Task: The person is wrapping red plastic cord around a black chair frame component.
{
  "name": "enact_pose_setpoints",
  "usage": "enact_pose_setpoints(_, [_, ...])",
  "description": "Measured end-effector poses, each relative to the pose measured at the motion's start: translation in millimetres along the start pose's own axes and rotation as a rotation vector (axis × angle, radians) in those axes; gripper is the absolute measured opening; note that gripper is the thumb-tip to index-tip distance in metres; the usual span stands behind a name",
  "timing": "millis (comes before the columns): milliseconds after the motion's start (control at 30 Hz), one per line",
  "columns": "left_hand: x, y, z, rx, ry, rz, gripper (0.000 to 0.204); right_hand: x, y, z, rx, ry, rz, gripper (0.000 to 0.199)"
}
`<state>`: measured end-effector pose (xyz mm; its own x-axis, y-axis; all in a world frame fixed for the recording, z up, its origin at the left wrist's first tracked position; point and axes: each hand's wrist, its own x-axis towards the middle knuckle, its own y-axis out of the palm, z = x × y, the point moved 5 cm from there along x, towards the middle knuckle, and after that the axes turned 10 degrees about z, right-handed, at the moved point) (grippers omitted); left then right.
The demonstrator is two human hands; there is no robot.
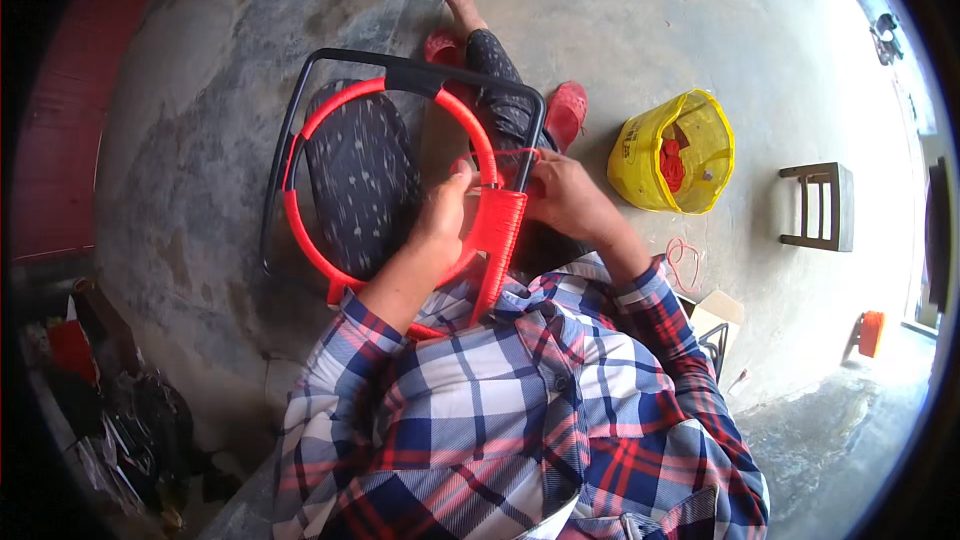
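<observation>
A black metal frame (400, 59) with a round ring (307, 240) rests across my lap. Red cord is wound closely round most of the ring and round a bar (497, 240) at its right side; a stretch at the ring's top is bare black. My left hand (440, 215) reaches through the ring and grips its right side, thumb up and fingers partly hidden behind. Just right of the frame, my right hand (572, 198) is closed on a thin red cord (510, 152), which runs left across the frame toward my left hand. Its fingertips are partly hidden.
A yellow bucket (622, 162) with red cord inside stands on the concrete floor to the right. Loose red cord (684, 262) lies below it. Further right are a small wooden stool (842, 207) and an orange-red object (871, 334). Dark clutter (140, 430) fills the lower left.
</observation>
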<state>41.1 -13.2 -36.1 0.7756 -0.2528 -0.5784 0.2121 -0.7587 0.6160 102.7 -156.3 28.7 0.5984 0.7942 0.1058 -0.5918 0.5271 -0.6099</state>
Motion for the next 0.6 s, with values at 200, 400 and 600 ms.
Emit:
enact_pose_setpoints(200, [-9, 10, -10, -0.038, 0.163, 0.037, 0.023, -15, -1, -25, 0.488, 0.281, -0.032, 0.033])
enact_pose_setpoints(400, [-49, 37, -48, 1.056, 0.96, -0.281, 0.016, -6, -24, 18, 0.157, 0.236, -0.255, 0.042])
enact_pose_setpoints(600, [-48, 32, -39, 0.787, 0.792, -0.164, 0.021, 0, -8, 25, 0.206, -0.077, -0.174, 0.036])
